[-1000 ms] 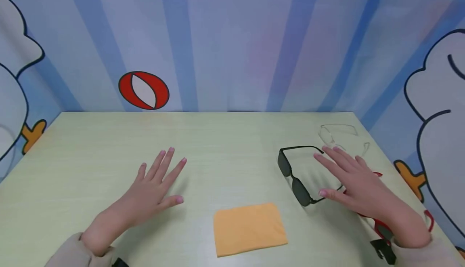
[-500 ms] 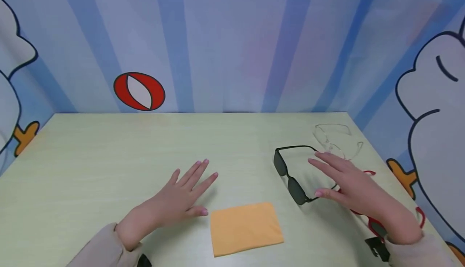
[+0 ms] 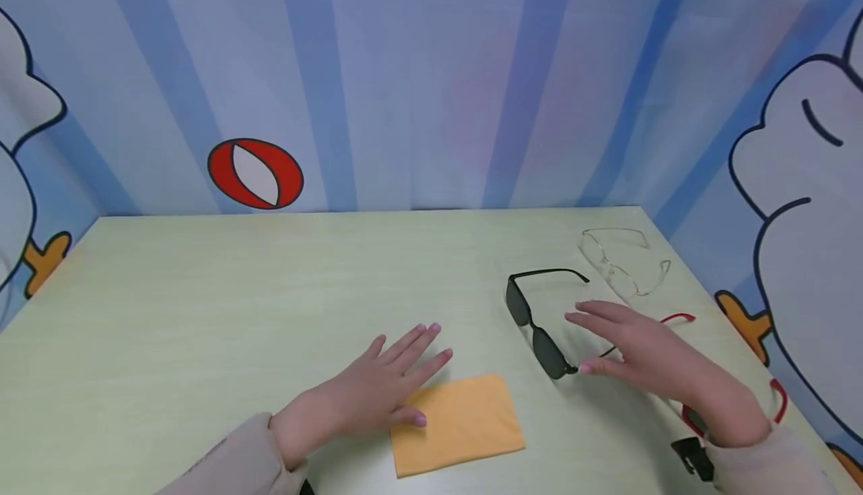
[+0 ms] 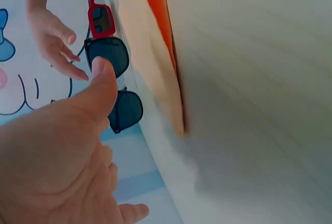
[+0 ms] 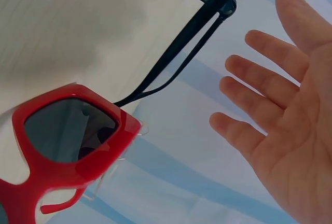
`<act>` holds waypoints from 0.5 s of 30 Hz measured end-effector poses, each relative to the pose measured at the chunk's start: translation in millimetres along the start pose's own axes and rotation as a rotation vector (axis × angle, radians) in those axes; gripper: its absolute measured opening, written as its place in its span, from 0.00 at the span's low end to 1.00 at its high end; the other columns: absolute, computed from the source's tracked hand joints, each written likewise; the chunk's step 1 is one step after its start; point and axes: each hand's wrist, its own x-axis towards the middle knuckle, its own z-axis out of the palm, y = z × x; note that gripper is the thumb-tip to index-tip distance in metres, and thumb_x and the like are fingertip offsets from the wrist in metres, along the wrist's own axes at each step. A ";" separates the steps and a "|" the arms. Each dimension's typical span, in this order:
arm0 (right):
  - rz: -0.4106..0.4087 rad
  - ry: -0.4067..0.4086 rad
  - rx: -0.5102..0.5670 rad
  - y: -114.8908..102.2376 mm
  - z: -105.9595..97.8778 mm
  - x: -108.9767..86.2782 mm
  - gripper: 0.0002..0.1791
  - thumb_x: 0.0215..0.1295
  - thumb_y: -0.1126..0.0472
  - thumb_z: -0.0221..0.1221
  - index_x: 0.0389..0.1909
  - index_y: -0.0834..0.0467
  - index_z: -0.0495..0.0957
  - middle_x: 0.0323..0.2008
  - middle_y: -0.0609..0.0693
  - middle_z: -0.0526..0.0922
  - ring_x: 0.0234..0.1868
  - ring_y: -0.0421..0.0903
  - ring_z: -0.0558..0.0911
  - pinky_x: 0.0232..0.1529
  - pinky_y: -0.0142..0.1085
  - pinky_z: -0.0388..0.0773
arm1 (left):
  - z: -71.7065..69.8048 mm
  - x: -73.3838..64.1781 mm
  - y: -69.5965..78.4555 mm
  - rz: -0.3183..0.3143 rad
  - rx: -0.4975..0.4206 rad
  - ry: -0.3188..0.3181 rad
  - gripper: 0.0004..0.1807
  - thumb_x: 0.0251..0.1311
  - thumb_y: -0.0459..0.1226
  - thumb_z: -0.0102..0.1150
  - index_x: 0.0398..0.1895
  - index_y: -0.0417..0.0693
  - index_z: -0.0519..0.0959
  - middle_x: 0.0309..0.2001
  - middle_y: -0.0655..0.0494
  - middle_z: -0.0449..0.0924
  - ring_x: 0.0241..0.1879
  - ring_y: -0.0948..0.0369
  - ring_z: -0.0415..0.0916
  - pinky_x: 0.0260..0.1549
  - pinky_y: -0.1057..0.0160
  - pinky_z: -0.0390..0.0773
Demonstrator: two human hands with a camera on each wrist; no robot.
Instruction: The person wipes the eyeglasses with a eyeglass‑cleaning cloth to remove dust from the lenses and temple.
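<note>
My left hand [image 3: 377,394] hovers palm down at the left side of a folded orange cloth [image 3: 465,427], its fingers spread and holding nothing. In the left wrist view the cloth [image 4: 150,53] shows a loose fold beyond the thumb. Over the near arm of the black sunglasses [image 3: 549,353] is my right hand [image 3: 647,353], fingers extended and holding nothing. Red-framed sunglasses [image 3: 694,416] lie partly hidden beneath the right hand and wrist. The right wrist view shows the red frame [image 5: 72,136] close up, beside the open palm, with the black arms [image 5: 187,42] beyond.
Thin wire-framed eyeglasses [image 3: 623,266] lie at the back right of the pale table [image 3: 270,285]. A printed backdrop [image 3: 404,83] with blue stripes and cartoon figures rises behind and at both sides.
My left hand has moved right and nearer, from the left of the table to over the cloth's edge. My right hand has drawn back slightly, uncovering the far tip of the black sunglasses.
</note>
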 end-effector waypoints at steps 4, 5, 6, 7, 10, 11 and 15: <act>0.013 -0.033 0.027 -0.5 2.9 0.7 0.32 0.56 0.50 0.64 0.58 0.62 0.72 0.58 0.63 0.71 0.59 0.61 0.70 0.50 0.53 0.73 | 6.3 11.6 8.9 0.024 0.045 -0.023 0.36 0.67 0.53 0.44 0.73 0.49 0.50 0.74 0.49 0.41 0.72 0.53 0.40 0.58 0.39 0.62; 0.017 -0.044 0.031 -0.6 3.5 1.1 0.31 0.56 0.50 0.64 0.58 0.62 0.72 0.58 0.63 0.71 0.58 0.61 0.70 0.50 0.53 0.73 | 7.5 14.0 11.8 0.028 0.058 -0.033 0.35 0.67 0.52 0.43 0.73 0.50 0.50 0.73 0.50 0.41 0.72 0.54 0.41 0.58 0.41 0.63; 0.021 -0.056 0.030 -0.6 4.2 1.7 0.31 0.56 0.50 0.64 0.58 0.62 0.73 0.57 0.63 0.71 0.58 0.61 0.70 0.50 0.53 0.73 | 8.3 15.8 14.7 0.035 0.063 -0.039 0.35 0.67 0.52 0.42 0.73 0.50 0.51 0.73 0.50 0.42 0.71 0.54 0.41 0.58 0.41 0.63; 0.029 -0.069 0.032 -0.9 4.8 2.3 0.31 0.56 0.50 0.64 0.58 0.61 0.73 0.57 0.63 0.72 0.58 0.61 0.70 0.50 0.53 0.73 | 8.9 17.4 17.7 0.039 0.070 -0.047 0.35 0.67 0.53 0.42 0.73 0.50 0.51 0.73 0.51 0.42 0.71 0.54 0.41 0.58 0.42 0.64; 0.036 -0.097 0.029 -0.3 6.7 4.2 0.30 0.56 0.49 0.63 0.57 0.61 0.74 0.56 0.62 0.72 0.57 0.61 0.71 0.50 0.53 0.73 | 9.7 20.4 25.1 0.060 0.078 -0.069 0.35 0.66 0.54 0.43 0.73 0.51 0.52 0.73 0.51 0.42 0.71 0.55 0.41 0.58 0.44 0.65; 0.036 -0.103 0.028 0.0 7.1 4.6 0.30 0.56 0.49 0.63 0.56 0.61 0.74 0.56 0.62 0.73 0.57 0.61 0.71 0.49 0.53 0.73 | 10.0 21.1 26.9 0.069 0.064 -0.073 0.35 0.65 0.53 0.43 0.73 0.52 0.52 0.74 0.51 0.41 0.72 0.55 0.41 0.58 0.43 0.65; 0.034 -0.123 0.044 1.2 8.6 5.9 0.29 0.57 0.49 0.63 0.55 0.61 0.74 0.55 0.62 0.74 0.56 0.61 0.72 0.49 0.53 0.73 | 11.8 23.4 30.9 0.108 0.004 -0.087 0.35 0.64 0.51 0.46 0.72 0.53 0.53 0.74 0.51 0.40 0.72 0.55 0.39 0.58 0.43 0.65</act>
